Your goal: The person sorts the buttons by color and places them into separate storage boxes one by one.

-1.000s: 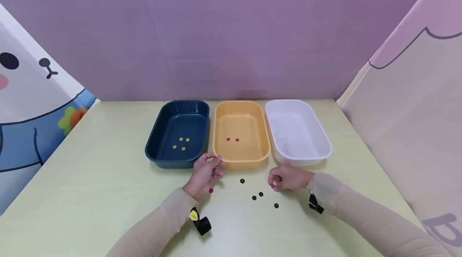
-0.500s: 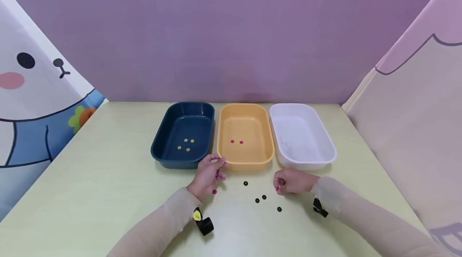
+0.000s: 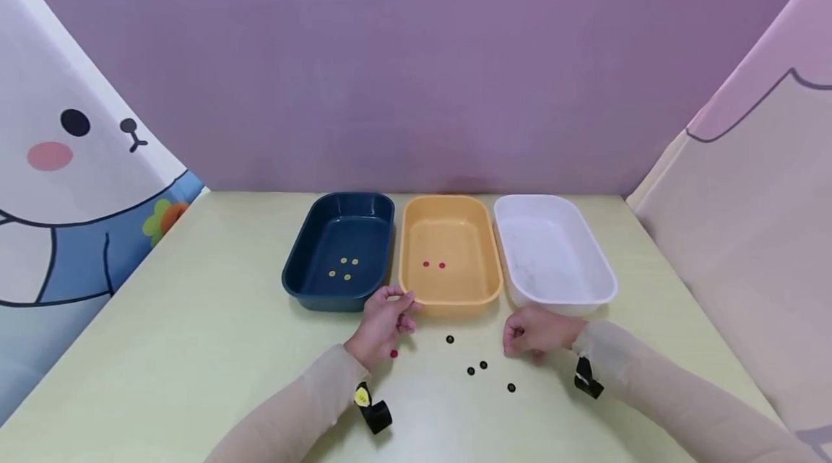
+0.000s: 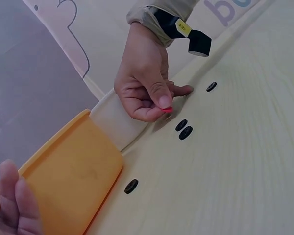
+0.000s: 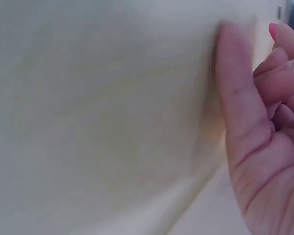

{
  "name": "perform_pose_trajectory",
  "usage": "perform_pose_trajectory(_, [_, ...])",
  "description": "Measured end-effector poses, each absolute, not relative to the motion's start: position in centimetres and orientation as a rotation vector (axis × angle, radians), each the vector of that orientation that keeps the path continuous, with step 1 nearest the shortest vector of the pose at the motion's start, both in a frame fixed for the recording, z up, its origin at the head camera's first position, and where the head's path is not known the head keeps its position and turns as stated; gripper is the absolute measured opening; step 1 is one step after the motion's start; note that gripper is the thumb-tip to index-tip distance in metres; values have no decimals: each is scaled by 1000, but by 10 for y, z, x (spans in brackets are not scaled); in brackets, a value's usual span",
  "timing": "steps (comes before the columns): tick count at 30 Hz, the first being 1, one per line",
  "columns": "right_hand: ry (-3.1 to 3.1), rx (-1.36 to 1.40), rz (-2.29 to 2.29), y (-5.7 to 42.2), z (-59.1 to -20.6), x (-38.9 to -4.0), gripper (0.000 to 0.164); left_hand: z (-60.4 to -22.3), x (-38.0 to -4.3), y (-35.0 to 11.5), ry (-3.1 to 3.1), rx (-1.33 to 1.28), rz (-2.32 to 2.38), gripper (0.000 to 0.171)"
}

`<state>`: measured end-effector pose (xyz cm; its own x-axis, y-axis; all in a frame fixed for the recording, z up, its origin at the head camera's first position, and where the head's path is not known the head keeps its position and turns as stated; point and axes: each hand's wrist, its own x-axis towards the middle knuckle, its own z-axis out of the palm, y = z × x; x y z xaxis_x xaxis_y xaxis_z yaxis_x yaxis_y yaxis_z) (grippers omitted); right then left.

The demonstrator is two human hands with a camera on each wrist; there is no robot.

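My right hand (image 3: 539, 329) pinches a red button (image 4: 166, 109) between thumb and forefinger, low over the table in front of the white tray (image 3: 607, 297). In the right wrist view the pink-red edge of this button (image 5: 272, 32) shows at the fingertips. My left hand (image 3: 382, 326) holds the near left corner of the orange tray (image 3: 455, 302) at its rim. Two red buttons (image 3: 442, 266) lie inside that tray. Another red button (image 3: 393, 354) lies on the table beside my left wrist. Several black buttons (image 3: 450, 339) lie between the hands.
A dark blue tray (image 3: 305, 290) stands left of the orange one, with several yellow buttons (image 3: 347, 277) inside. The three trays stand side by side along the back of the pale wooden table (image 3: 214, 318). A purple cloth wall (image 3: 416, 73) rises behind them.
The head view has shifted slightly. My right hand has turned a little, and the red button in its fingers is now hidden from the head camera. My left hand stays at the orange tray.
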<state>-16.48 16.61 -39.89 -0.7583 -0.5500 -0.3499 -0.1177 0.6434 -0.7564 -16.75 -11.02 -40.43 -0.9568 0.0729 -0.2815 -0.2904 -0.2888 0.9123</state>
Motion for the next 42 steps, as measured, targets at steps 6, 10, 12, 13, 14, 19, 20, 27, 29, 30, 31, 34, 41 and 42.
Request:
perform_pose_trajectory(6, [2195,-519,-1051,165,-384,-167,5,-406,-168,-112,1724,-276,2317,10])
perform_pose_trajectory(10, [2143,-547,-1072,158,-374,-166,6,-407,-169,-115,1730,-267,2314,10])
perform_pose_trajectory(12, [2166,-590,-1066,154,-369,-169,7,-406,-169,-115,1728,-263,2316,9])
perform_pose_trajectory(13, [2179,-618,-1068,152,-367,-171,8,-406,-169,-115,1728,-263,2316,10])
perform_pose_trajectory(14, [2200,-644,-1065,151,-363,-173,9,-407,-169,-116,1730,-261,2318,10])
perform_pose_trajectory(19, [2316,-694,-1135,138,-345,-195,9,-405,-171,-116,1751,-278,2316,10])
perform_pose_trajectory(20, [2346,-679,-1149,135,-342,-200,8,-405,-171,-116,1754,-276,2317,11])
perform_pose_trajectory(27, [2526,-551,-1086,112,-326,-235,10,-404,-170,-113,1786,-286,2310,13])
perform_pose_trajectory(29, [2579,-552,-981,106,-323,-244,10,-405,-170,-112,1796,-279,2307,12])
perform_pose_trajectory(30, [2609,-570,-911,104,-322,-248,10,-406,-170,-111,1800,-276,2307,13])
perform_pose_trajectory(31, [2628,-600,-848,102,-321,-254,10,-406,-169,-111,1807,-276,2304,13])
perform_pose_trajectory(34, [2699,-669,-630,96,-320,-269,11,-407,-169,-110,1817,-279,2302,13])
perform_pose_trajectory(41, [2803,-505,-315,77,-317,-289,14,-405,-167,-106,1813,-274,2287,13])
perform_pose_trajectory(42, [2797,-482,-306,74,-319,-290,14,-404,-167,-106,1812,-277,2282,13])
